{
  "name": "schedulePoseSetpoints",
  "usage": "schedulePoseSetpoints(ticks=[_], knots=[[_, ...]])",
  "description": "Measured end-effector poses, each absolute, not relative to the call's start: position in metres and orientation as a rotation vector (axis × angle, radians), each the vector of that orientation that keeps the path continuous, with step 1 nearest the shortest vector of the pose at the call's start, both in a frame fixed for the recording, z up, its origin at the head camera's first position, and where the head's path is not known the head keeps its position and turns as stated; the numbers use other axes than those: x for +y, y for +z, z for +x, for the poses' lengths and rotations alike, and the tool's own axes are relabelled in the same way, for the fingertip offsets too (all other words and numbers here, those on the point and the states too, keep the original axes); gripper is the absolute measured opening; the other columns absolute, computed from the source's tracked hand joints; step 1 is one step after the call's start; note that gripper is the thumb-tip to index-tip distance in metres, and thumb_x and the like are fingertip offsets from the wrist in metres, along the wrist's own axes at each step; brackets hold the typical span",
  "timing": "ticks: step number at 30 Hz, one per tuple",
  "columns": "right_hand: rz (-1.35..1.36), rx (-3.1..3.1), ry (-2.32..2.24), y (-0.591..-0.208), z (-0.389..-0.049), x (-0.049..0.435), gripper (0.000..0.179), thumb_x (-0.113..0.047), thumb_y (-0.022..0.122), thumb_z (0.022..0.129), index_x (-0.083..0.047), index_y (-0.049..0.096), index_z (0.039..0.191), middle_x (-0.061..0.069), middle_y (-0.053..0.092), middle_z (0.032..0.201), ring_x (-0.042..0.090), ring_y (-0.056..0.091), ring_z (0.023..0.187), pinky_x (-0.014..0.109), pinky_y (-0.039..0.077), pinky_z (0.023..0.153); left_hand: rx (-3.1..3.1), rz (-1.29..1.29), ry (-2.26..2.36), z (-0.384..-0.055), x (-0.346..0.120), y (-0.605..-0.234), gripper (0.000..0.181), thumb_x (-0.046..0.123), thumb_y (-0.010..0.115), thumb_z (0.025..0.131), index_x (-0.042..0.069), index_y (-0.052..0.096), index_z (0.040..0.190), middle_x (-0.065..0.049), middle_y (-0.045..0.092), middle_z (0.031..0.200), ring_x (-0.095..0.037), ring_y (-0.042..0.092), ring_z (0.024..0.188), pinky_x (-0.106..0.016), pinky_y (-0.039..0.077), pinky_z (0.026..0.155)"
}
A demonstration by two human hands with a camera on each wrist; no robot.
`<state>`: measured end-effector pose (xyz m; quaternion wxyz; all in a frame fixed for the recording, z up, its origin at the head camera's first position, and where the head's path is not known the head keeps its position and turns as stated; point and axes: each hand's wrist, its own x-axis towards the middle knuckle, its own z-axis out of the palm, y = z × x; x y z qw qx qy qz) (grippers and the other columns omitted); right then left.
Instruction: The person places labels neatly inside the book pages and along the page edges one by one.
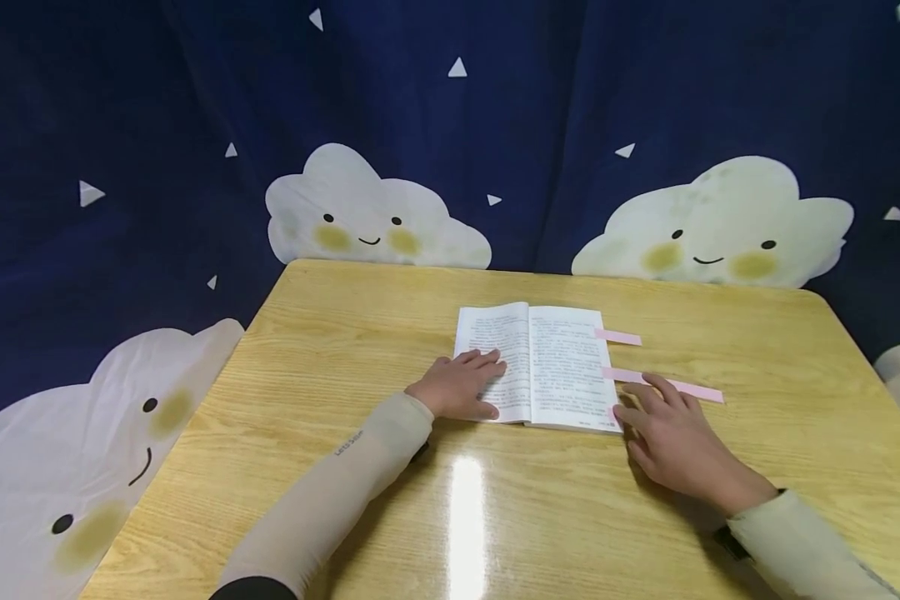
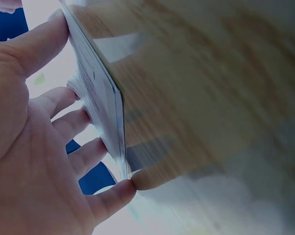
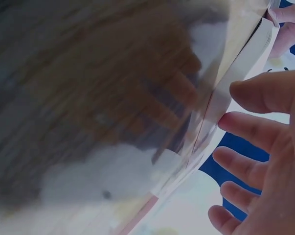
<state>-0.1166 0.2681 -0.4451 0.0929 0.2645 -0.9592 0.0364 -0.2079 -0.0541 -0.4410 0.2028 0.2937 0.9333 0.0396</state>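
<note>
An open book [image 1: 566, 362] with printed pages lies on the wooden table. My left hand [image 1: 461, 385] rests on its left page, fingers spread; the left wrist view shows the thumb and little finger at the book's edge [image 2: 101, 88]. Pink paper strips stick out from the right page: an upper strip [image 1: 618, 337], a longer middle strip [image 1: 701, 392] and a small bit of a lower strip [image 1: 612, 412]. My right hand [image 1: 671, 442] is at the lower right corner, a fingertip touching the page edge by the lower strip. In the right wrist view its thumb and fingers are apart.
The light wooden table [image 1: 345, 333] extends around the book, with a bright reflection near its front. Behind it hangs a dark blue curtain [image 1: 532, 108] printed with smiling clouds and white triangles. Light sleeves [image 1: 345, 475] cover both forearms.
</note>
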Motion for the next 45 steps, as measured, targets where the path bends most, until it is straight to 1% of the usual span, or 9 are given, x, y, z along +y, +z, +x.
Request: schedulePoseSetpoints(ticks=[5,9,17,23,31,35,38,42,45], knots=[[0.76,-2.859,0.165,-0.4461,-0.1156,0.2702,0.037,-0.014,0.076,0.078,-0.014,0.07,0.115,0.017,0.058,0.133,0.044,0.039,0.132,0.067,0.039,0.086,2.61,0.822,0.121,-0.2076,-0.0534,-0.4413,0.079,0.055,0.058,0.095,0.031,0.021,0.159,0.009,0.012,0.169,-0.022,0.016,0.157,-0.057,0.025,0.12],[0.773,-2.826,0.185,-0.4454,-0.1146,0.2705,0.034,-0.014,0.076,0.077,-0.017,0.071,0.11,0.016,0.058,0.132,0.043,0.04,0.13,0.066,0.04,0.084,2.605,0.822,0.122,-0.2062,-0.0529,-0.4419,0.078,0.055,0.058,0.095,0.03,0.022,0.159,0.009,0.012,0.169,-0.022,0.016,0.156,-0.056,0.026,0.12],[0.764,-2.897,0.153,-0.4444,-0.1138,0.2699,0.034,-0.018,0.078,0.08,-0.016,0.074,0.114,0.017,0.059,0.133,0.045,0.037,0.134,0.068,0.039,0.09,2.611,0.799,0.124,-0.2051,-0.0534,-0.4425,0.079,0.056,0.058,0.094,0.032,0.02,0.159,0.01,0.011,0.169,-0.02,0.013,0.157,-0.056,0.023,0.122],[0.777,-2.861,0.132,-0.4471,-0.1123,0.272,0.035,-0.019,0.078,0.079,-0.018,0.074,0.114,0.015,0.059,0.132,0.043,0.039,0.132,0.066,0.04,0.086,2.619,0.801,0.104,-0.2051,-0.0531,-0.4441,0.079,0.057,0.057,0.095,0.033,0.019,0.159,0.01,0.01,0.169,-0.02,0.013,0.157,-0.055,0.023,0.122],[0.803,-2.808,0.159,-0.4506,-0.1115,0.2752,0.043,-0.017,0.08,0.075,-0.017,0.071,0.117,0.015,0.059,0.131,0.041,0.041,0.129,0.064,0.041,0.081,2.62,0.794,0.111,-0.2045,-0.0534,-0.4421,0.079,0.056,0.058,0.094,0.033,0.021,0.159,0.01,0.011,0.169,-0.02,0.015,0.157,-0.055,0.025,0.121],[0.795,-2.828,0.153,-0.4497,-0.1108,0.2755,0.04,-0.018,0.08,0.076,-0.019,0.073,0.116,0.015,0.059,0.132,0.041,0.04,0.131,0.065,0.04,0.083,2.619,0.796,0.119,-0.2044,-0.0527,-0.4422,0.079,0.056,0.058,0.094,0.032,0.02,0.159,0.01,0.011,0.169,-0.02,0.015,0.157,-0.055,0.024,0.121],[0.803,-2.828,0.152,-0.4488,-0.1104,0.2746,0.037,-0.019,0.08,0.077,-0.019,0.073,0.113,0.013,0.059,0.131,0.04,0.04,0.131,0.064,0.04,0.083,2.619,0.796,0.127,-0.2046,-0.0518,-0.4424,0.079,0.055,0.058,0.094,0.032,0.02,0.159,0.01,0.011,0.169,-0.02,0.014,0.157,-0.055,0.023,0.122],[0.813,-2.828,0.148,-0.4486,-0.112,0.2722,0.033,-0.019,0.079,0.079,-0.018,0.074,0.112,0.014,0.06,0.13,0.042,0.041,0.131,0.066,0.041,0.084,2.619,0.792,0.128,-0.2039,-0.0524,-0.4409,0.078,0.055,0.058,0.095,0.032,0.02,0.159,0.01,0.011,0.169,-0.02,0.014,0.157,-0.056,0.022,0.122],[0.809,-2.841,0.153,-0.4478,-0.1125,0.2709,0.032,-0.019,0.078,0.08,-0.017,0.074,0.112,0.015,0.06,0.13,0.044,0.04,0.132,0.068,0.04,0.087,2.62,0.791,0.128,-0.2031,-0.0527,-0.4402,0.078,0.055,0.059,0.095,0.032,0.021,0.159,0.01,0.011,0.169,-0.021,0.014,0.157,-0.056,0.023,0.122]])
